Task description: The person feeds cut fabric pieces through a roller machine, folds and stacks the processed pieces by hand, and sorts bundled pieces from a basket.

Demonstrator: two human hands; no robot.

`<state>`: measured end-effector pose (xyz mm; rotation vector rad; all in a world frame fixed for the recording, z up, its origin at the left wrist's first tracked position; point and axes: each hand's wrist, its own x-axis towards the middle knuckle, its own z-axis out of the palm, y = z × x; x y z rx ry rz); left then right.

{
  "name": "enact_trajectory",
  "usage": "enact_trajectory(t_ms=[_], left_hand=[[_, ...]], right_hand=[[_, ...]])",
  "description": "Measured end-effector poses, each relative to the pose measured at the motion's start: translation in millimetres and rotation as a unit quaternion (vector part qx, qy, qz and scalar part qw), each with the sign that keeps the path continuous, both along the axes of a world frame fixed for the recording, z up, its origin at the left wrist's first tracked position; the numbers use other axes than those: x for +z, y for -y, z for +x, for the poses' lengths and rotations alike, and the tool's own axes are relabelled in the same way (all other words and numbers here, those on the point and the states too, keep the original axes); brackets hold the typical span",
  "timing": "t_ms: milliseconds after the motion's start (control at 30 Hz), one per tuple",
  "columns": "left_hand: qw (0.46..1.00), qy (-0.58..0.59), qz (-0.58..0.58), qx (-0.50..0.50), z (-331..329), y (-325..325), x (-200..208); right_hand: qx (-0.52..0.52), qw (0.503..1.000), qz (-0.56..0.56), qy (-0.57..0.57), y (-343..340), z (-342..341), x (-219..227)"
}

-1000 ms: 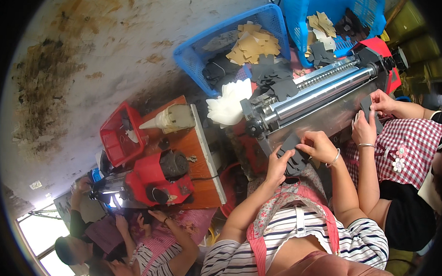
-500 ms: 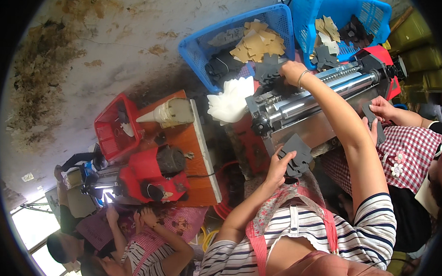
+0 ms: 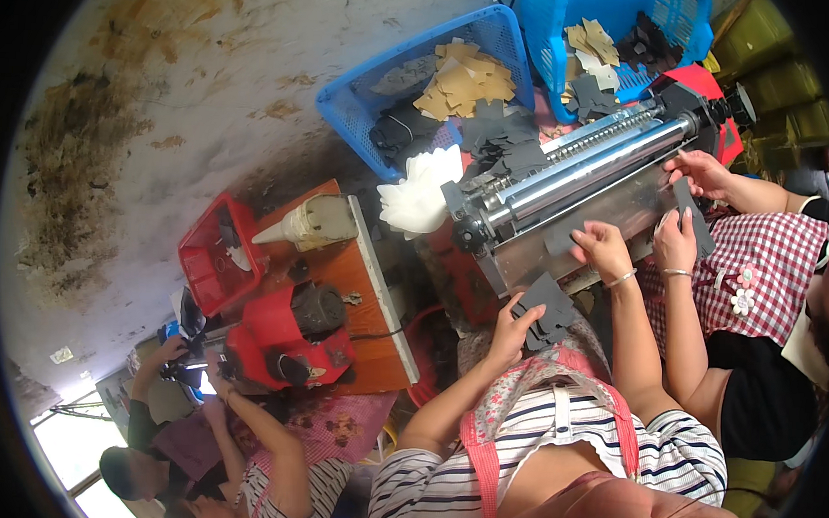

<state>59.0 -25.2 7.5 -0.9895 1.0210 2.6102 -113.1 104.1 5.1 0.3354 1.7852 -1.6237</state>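
My left hand is closed round a small stack of dark grey cut pieces, just in front of the roller machine. Over the machine's flat metal feed plate, my right hand pinches one dark grey piece by its right end. Shiny rollers lie beyond that plate. More dark grey pieces are heaped behind the rollers, and a fanned bunch of white pieces sits at the machine's left end.
A co-worker's hands hold dark grey pieces at the plate's right end. Two blue baskets with tan and dark pieces stand behind. Left are an orange-topped table, a red machine, a red basket and other people.
My right hand has come back from the heap behind the rollers to the feed plate, now with a grey piece. A co-worker's hand has reached toward the rollers' right end.
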Motion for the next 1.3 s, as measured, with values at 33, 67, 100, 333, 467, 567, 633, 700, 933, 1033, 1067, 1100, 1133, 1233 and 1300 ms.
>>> enact_trajectory(t_ms=[33,67,100,333,467,567,633,700,933,1033,1067,1100,1133,1233,1300], left_hand=[[1.0,0.002,-0.001,-0.005,-1.9,-1.3,1.9],[1.0,-0.001,-0.008,0.01,-5.2,-0.9,7.7],[1.0,-0.007,-0.015,0.024,-9.5,-0.3,11.2],[0.997,-0.027,-0.056,0.048,-27.4,-10.4,4.2],[0.993,0.006,-0.056,0.105,-45.3,-17.7,11.3],[0.994,-0.01,-0.038,0.104,-53.0,-12.9,12.9],[0.995,0.006,-0.024,0.096,-53.4,-12.2,13.2],[0.996,0.025,-0.01,0.09,-53.1,-10.3,8.7],[0.994,0.017,-0.031,0.105,-56.4,-8.3,5.2],[0.993,0.015,-0.049,0.11,-56.4,-10.6,9.6],[0.992,0.017,-0.049,0.117,-56.9,-11.2,9.8],[0.991,0.018,-0.05,0.124,-57.2,-11.5,9.9],[0.991,0.018,-0.05,0.123,-57.4,-11.4,9.4],[0.99,0.028,-0.043,0.13,-57.1,-10.2,8.0],[0.993,0.028,-0.065,0.099,-56.0,-9.6,10.6]], right_hand=[[-0.005,1.0,-0.001,0.002,7.7,5.4,2.6],[-0.097,0.992,-0.056,-0.052,22.0,12.6,12.9],[-0.187,0.97,-0.109,-0.108,28.3,16.4,19.1],[0.14,0.922,0.124,-0.339,0.4,61.3,39.1],[0.127,0.894,0.159,-0.399,8.7,50.6,31.0],[0.122,0.921,0.221,-0.296,10.8,36.6,21.7],[0.084,0.953,0.182,-0.228,1.9,19.5,-6.5],[0.016,0.997,0.058,-0.042,10.4,2.8,-1.2],[0.183,0.932,0.099,-0.297,2.5,27.1,11.9],[0.166,0.931,0.183,-0.27,10.5,30.6,29.5],[0.173,0.919,0.219,-0.279,11.5,28.7,30.9],[0.172,0.919,0.22,-0.279,12.1,26.5,31.0],[0.179,0.923,0.224,-0.257,12.8,23.9,30.7],[0.194,0.932,0.188,-0.243,9.4,19.6,24.2],[0.215,0.934,0.138,-0.251,6.9,17.3,19.0]])
